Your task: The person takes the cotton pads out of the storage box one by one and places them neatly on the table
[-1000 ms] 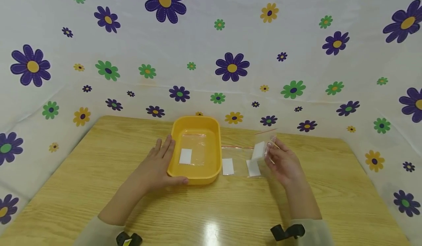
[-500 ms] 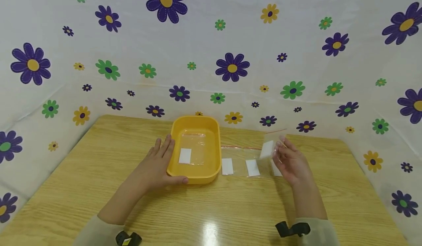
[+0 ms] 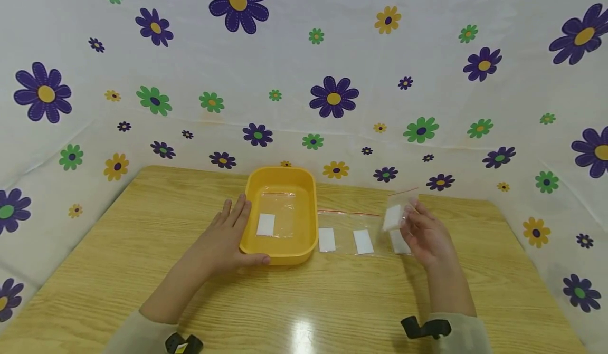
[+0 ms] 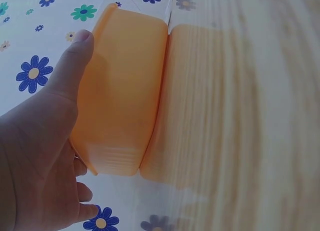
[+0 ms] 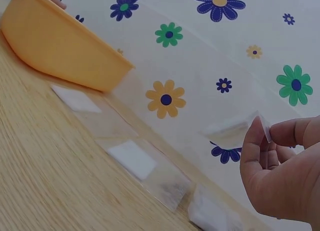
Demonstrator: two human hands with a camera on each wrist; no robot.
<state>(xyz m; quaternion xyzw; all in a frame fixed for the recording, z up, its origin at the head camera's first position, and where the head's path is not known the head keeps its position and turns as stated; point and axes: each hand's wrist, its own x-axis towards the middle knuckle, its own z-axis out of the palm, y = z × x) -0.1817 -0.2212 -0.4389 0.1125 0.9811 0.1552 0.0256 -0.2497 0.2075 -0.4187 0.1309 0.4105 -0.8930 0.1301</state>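
Note:
In the head view my left hand [image 3: 223,243] rests against the left side of a yellow plastic tub [image 3: 280,259], fingers straight and thumb along its front. The left wrist view shows the thumb [image 4: 70,66] lying at the tub's rim. Inside the tub is a clear zip bag [image 3: 284,214] with a white rectangle in it. My right hand [image 3: 427,235] pinches another clear zip bag [image 3: 392,218], raised and tilted, between thumb and fingertips. Below it lies a similar bag [image 3: 400,243], partly covered by the held bag and hand.
Two more clear bags, one [image 3: 326,239] beside the tub and one [image 3: 363,242] to its right, complete a row on the wooden table [image 3: 247,312]. Behind hangs a white cloth [image 3: 285,58] with printed flowers. Black straps [image 3: 427,327] sit on both wrists.
My right hand has moved right with its pinched bag. The row's rightmost bag has come into view beneath it. The left hand and tub stay in place.

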